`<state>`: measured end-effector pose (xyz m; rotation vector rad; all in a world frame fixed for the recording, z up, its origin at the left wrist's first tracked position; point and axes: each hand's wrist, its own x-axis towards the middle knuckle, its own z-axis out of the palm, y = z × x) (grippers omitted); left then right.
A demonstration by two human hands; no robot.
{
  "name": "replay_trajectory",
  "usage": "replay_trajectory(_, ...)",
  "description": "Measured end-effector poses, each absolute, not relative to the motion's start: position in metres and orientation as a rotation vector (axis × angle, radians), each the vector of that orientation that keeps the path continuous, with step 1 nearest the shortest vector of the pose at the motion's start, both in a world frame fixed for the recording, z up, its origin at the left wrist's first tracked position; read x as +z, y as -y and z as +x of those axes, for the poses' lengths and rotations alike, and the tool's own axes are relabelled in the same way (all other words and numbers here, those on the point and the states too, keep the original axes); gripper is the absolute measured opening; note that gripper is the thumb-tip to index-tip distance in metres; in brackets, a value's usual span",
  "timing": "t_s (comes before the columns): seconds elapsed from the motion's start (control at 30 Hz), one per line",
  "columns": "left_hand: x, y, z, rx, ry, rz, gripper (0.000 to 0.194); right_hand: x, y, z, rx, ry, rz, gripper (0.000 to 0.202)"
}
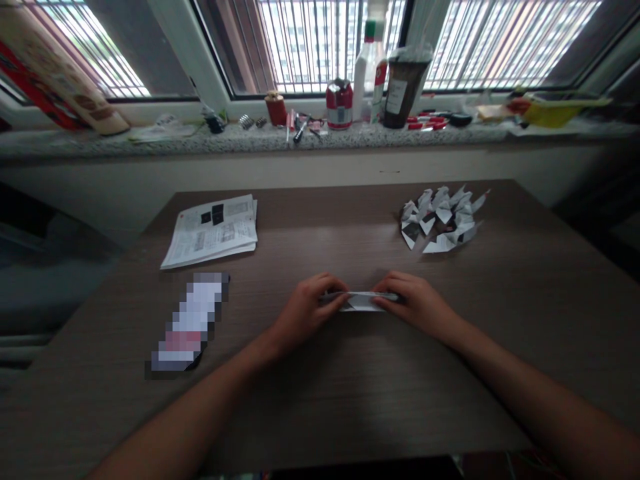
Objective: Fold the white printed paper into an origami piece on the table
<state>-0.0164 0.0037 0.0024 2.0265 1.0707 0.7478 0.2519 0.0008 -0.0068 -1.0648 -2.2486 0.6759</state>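
A narrow folded strip of white paper (pixel 361 302) lies crosswise between my hands, close above or on the brown table. My left hand (pixel 319 299) pinches its left end between thumb and fingers. At the other end, my right hand (pixel 407 297) grips the paper the same way. A slanted crease or edge shows near the strip's left part. Farther back on the right sits a curved group of folded paper pieces (pixel 443 219), pointed and printed in black and white.
Printed sheets (pixel 213 230) are stacked at the table's back left, with a blurred-out phone-shaped object (pixel 190 323) nearer. The granite windowsill (pixel 240 139) behind holds a red can (pixel 339 105), a dark drink cup (pixel 404 87), bottles, small tools and a yellow container (pixel 555 110).
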Motion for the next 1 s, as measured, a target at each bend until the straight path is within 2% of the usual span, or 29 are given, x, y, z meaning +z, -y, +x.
replay_trajectory(0.27,-0.0002,-0.0072,-0.0223,0.719,-1.161,2.133,0.003,-0.0105,-0.0074,0.2618,0.644,2.241,-1.092,0.013)
replay_trajectory(0.73,0.0017,-0.0075,-0.0193,0.723,-1.132,2.162,0.007,-0.0079,-0.0015,0.2541,0.678,2.240,-1.120,0.011)
replay_trajectory(1.0,0.0002,-0.0082,-0.0225,0.695,-1.186,2.002,0.014,-0.0084,-0.0022,0.2557,0.686,2.285,-0.979,0.024)
